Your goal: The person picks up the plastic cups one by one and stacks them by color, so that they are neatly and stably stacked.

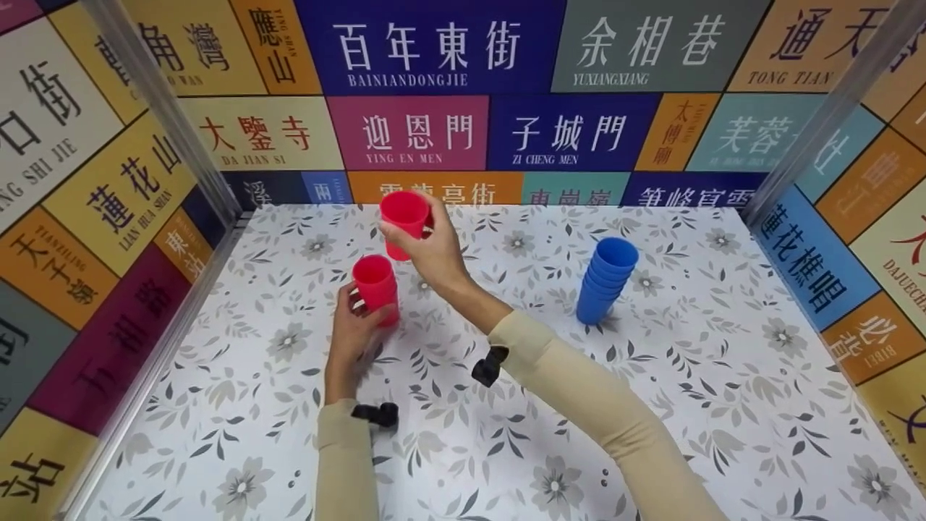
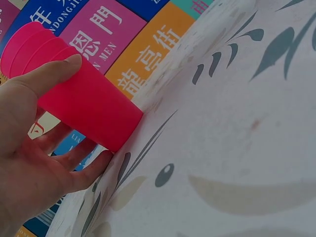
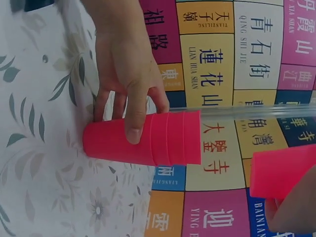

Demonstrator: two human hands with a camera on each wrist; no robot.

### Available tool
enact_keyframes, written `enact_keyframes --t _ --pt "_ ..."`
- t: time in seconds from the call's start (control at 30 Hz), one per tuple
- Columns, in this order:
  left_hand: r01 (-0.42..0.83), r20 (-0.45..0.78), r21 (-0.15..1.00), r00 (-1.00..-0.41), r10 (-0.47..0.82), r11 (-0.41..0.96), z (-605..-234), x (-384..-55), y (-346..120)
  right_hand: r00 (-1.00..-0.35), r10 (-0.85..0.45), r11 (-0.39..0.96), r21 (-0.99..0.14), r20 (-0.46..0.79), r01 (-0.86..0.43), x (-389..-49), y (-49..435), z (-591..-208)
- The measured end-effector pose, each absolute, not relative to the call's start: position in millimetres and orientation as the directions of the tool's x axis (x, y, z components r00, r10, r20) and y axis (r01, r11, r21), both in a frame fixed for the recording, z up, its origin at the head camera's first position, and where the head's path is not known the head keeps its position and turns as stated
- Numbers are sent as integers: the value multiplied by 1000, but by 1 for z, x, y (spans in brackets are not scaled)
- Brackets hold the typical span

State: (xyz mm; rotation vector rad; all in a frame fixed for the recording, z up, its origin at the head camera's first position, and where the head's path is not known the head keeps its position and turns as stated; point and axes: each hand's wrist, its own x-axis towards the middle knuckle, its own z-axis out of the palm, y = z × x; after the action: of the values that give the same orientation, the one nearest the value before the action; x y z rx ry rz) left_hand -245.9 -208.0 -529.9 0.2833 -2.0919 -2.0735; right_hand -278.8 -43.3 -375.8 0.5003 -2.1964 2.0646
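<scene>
A short stack of pinkish-red plastic cups (image 1: 377, 286) stands upright on the table, with several rims showing in the right wrist view. My left hand (image 1: 353, 329) holds this stack from the near left side, thumb across its front and fingers behind it. Another red cup (image 1: 405, 210) is in my right hand (image 1: 438, 253), up above the table behind the stack, its mouth facing up. In the right wrist view that cup (image 3: 276, 170) is apart from the stack, and the fingers are partly cut off by the frame edge.
A nested stack of blue cups (image 1: 606, 282) stands on the right half of the table, leaning slightly. White cloth with grey flowers (image 1: 463, 434) covers the table. Panels with coloured signs (image 1: 427, 134) enclose the back and both sides.
</scene>
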Motion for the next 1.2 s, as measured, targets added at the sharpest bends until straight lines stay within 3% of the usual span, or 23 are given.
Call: enact_keyframes --t 0.5,1.2 --pt "24 40 998 -963 -267 64 -531 -245 -209 -936 -275 2 -973 221 -230 -287 -60 -390" --pt "28 30 1000 -967 -253 15 -531 -246 -208 -924 -339 111 -968 175 -224 -295 -72 -412"
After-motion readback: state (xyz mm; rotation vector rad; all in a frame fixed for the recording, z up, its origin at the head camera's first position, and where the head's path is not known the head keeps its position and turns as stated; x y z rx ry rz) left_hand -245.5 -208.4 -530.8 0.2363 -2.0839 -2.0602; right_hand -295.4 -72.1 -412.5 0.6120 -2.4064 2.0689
